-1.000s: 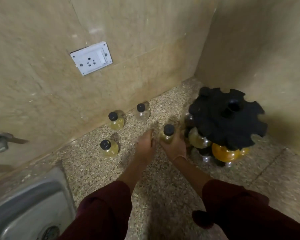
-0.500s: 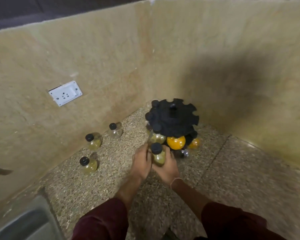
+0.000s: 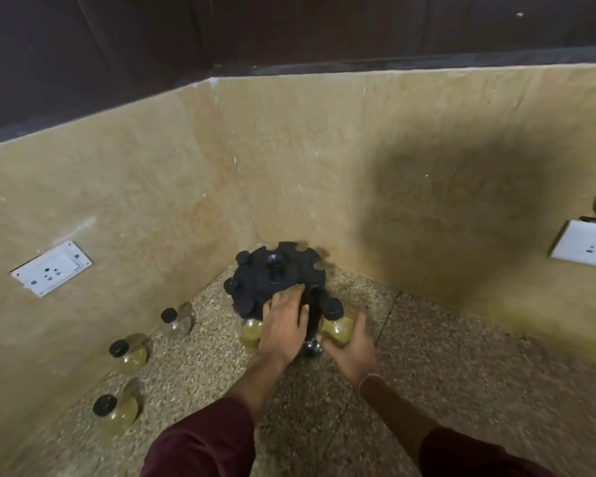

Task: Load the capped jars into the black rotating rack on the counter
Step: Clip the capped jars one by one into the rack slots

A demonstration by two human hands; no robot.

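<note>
The black rotating rack (image 3: pixel 279 273) stands in the counter corner, with several black caps seated in its rim notches. My left hand (image 3: pixel 284 323) rests flat on the rack's front edge, fingers straight. My right hand (image 3: pixel 353 349) grips a black-capped jar of yellow-green contents (image 3: pixel 336 327) from below, held against the rack's right front side. Another filled jar (image 3: pixel 250 333) hangs in the rack just left of my left hand. Three more capped jars stand along the left wall: a clear one (image 3: pixel 176 321), a middle one (image 3: pixel 129 354) and a near one (image 3: pixel 116 409).
Tan stone walls close in the corner behind the rack. A white socket plate (image 3: pixel 50 268) is on the left wall and another socket (image 3: pixel 587 246) on the right wall. The speckled counter (image 3: pixel 444 373) stretches to the right.
My right hand carried the jar from the counter up to the rack's right front. My left hand left the jar and now lies on the rack top. The view swung up and right.
</note>
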